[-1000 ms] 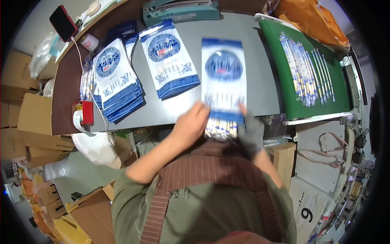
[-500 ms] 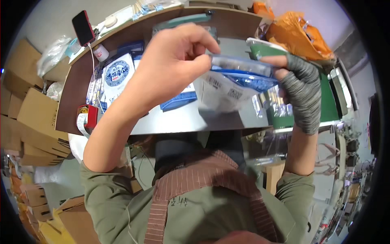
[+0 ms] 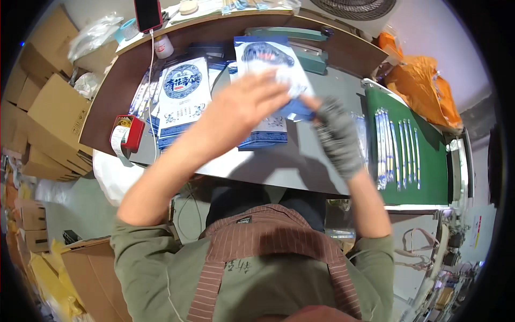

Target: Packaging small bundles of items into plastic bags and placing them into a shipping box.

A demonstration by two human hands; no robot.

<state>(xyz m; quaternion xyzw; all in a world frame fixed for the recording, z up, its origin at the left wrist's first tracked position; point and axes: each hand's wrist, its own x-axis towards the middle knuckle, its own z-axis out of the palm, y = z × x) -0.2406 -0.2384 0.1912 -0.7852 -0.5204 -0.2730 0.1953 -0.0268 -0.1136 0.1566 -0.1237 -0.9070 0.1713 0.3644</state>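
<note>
A white and blue printed plastic bag is tilted over the middle of the desk. My left hand is spread across its lower part with fingers stretched out, slightly blurred. At the bag's lower right corner, my right hand, in a grey fingerless glove, pinches the edge; some of its fingers are hidden. Beneath my hands lies a stack of similar bags, partly covered. Another pile of white and blue bags lies to the left.
On the right, a green board carries several slim wrapped sticks. A green sealer-like device stands behind the bag. A red box with a paper strip sits near the left edge. An orange plastic bag is at the far right.
The bag has swung from edge-on at the right to face up over the middle. My left hand has opened from a pinch to lie flat on it. My right hand moved left.
</note>
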